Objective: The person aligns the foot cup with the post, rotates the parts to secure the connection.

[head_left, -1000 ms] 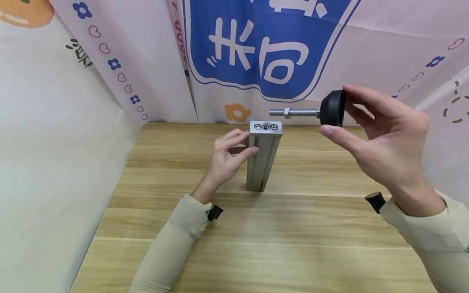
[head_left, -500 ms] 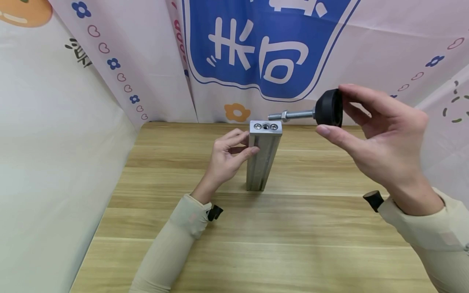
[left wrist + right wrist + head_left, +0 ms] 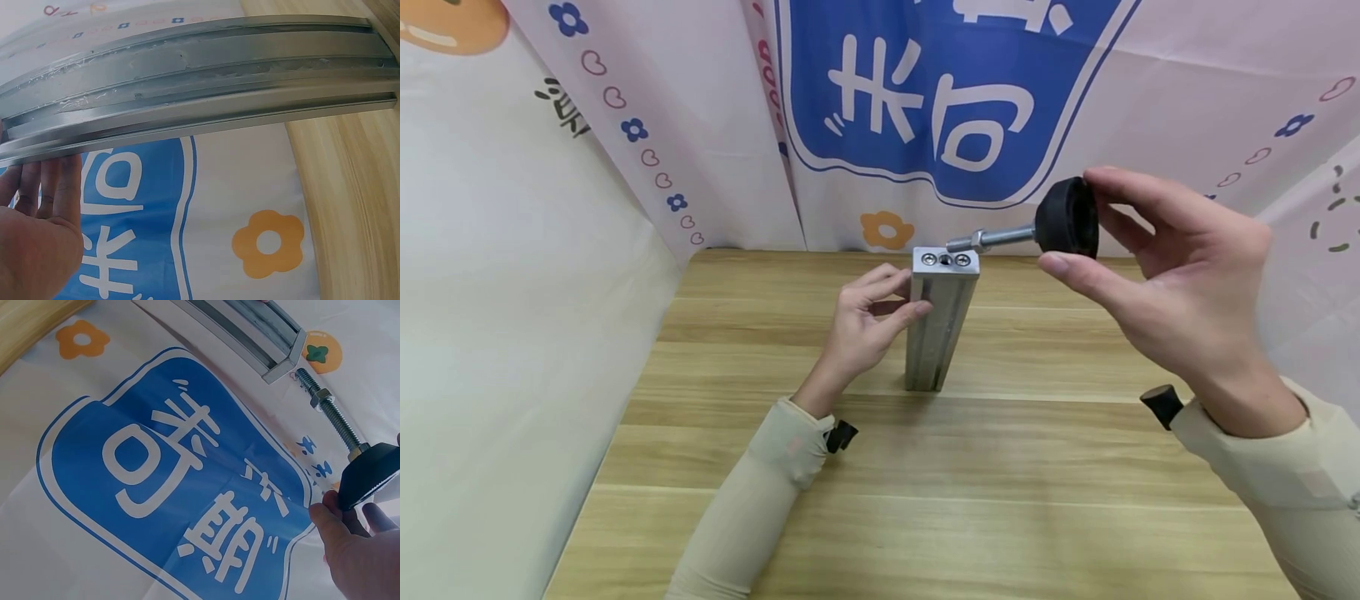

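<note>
An aluminium profile (image 3: 932, 333) stands upright on the table, its end plate (image 3: 927, 271) on top showing two screws either side of a threaded hole. My left hand (image 3: 867, 321) pinches the profile near its top from the left, thumb on the front face. My right hand (image 3: 1195, 292) grips a levelling foot by its black round base (image 3: 1063, 218), thumb below and fingers above. Its threaded rod (image 3: 1011, 237) points left and slightly down, carrying a hex nut (image 3: 977, 241). The rod's tip overlaps the end plate in the head view; in the right wrist view the rod (image 3: 337, 419) tilts toward the profile's end (image 3: 284, 365).
The wood-grain table (image 3: 820, 533) lies below. Behind it hangs a printed cloth (image 3: 715, 150) with a blue sign pattern, and a white cloth (image 3: 512, 333) closes the left side. A small black wrist device (image 3: 1163, 406) sits at the right sleeve, another (image 3: 841, 436) at the left.
My right hand has moved left, bringing the levelling foot over the end plate; its rod has tipped from level to slightly downward. My left hand and the profile have stayed put.
</note>
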{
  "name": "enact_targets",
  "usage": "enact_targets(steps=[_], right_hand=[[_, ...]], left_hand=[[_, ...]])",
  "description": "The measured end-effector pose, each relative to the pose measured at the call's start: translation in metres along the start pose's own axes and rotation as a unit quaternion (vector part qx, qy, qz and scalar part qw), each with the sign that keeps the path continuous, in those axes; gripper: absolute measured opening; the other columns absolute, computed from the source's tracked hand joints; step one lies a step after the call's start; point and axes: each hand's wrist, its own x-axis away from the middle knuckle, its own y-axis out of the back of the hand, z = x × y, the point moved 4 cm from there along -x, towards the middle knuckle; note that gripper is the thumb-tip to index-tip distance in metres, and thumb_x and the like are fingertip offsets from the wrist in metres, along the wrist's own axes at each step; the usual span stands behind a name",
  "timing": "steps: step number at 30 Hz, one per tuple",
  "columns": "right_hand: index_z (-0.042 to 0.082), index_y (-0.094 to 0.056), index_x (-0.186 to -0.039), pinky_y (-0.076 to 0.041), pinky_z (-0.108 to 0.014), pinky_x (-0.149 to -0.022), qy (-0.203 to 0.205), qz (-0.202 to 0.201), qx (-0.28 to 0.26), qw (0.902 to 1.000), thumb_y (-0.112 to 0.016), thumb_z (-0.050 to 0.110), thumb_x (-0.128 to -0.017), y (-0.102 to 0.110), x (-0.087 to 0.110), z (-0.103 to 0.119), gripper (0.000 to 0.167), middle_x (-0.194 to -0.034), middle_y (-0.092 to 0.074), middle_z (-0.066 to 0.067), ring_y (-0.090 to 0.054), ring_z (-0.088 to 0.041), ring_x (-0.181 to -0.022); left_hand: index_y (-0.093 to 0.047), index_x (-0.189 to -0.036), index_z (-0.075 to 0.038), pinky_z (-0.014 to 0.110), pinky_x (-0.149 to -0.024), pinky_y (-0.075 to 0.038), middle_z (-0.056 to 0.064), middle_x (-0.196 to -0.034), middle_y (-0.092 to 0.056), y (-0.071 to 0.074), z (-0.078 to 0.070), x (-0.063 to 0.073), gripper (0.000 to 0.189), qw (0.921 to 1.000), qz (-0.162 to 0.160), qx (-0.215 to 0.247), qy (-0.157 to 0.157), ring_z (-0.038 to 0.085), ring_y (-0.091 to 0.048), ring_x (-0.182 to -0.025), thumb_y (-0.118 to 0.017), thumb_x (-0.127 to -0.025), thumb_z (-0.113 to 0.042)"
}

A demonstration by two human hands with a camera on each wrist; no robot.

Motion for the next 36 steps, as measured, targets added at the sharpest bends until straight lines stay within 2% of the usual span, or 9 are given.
enact_targets(steps=[13,20,31,36], right_hand=[[-0.017,-0.071,-0.117,-0.060,-0.032,-0.108,0.009,0.007,0.003,0.9999,-0.086,-0.025,-0.064,-0.007,-0.005,0.001,0.055,-0.112,-0.079,-0.013,-0.072,-0.024,-0.103],[-0.016,-0.072,-0.117,-0.059,-0.032,-0.107,0.015,0.021,0.023,0.9994,-0.085,-0.024,-0.067,-0.011,-0.008,0.003,0.053,-0.113,-0.079,-0.014,-0.074,-0.022,-0.102],[-0.021,-0.069,-0.117,-0.060,-0.036,-0.107,0.022,0.034,-0.025,0.9989,-0.083,-0.026,-0.066,-0.018,-0.010,0.004,0.053,-0.111,-0.077,-0.021,-0.072,-0.027,-0.102],[-0.017,-0.071,-0.118,-0.059,-0.034,-0.108,0.031,0.049,0.010,0.9983,-0.084,-0.022,-0.069,-0.019,-0.013,0.006,0.051,-0.114,-0.077,-0.021,-0.073,-0.026,-0.106]], left_hand=[[-0.070,-0.127,0.010,0.035,-0.086,-0.069,0.025,-0.108,-0.070,0.000,0.001,0.000,0.037,1.0000,0.001,-0.001,-0.005,0.009,-0.070,-0.095,-0.076,-0.091,0.008],[-0.070,-0.127,0.009,0.035,-0.086,-0.069,0.024,-0.108,-0.070,0.000,0.001,0.001,0.037,1.0000,0.001,-0.001,-0.002,0.010,-0.070,-0.096,-0.076,-0.091,0.007],[-0.071,-0.127,0.009,0.036,-0.086,-0.069,0.023,-0.108,-0.070,-0.001,0.002,0.001,0.036,1.0000,0.001,-0.001,0.001,0.011,-0.070,-0.095,-0.077,-0.091,0.006],[-0.071,-0.126,0.010,0.036,-0.086,-0.069,0.024,-0.107,-0.070,0.000,0.002,0.001,0.035,1.0000,0.002,0.001,0.002,0.013,-0.070,-0.095,-0.077,-0.091,0.006]])
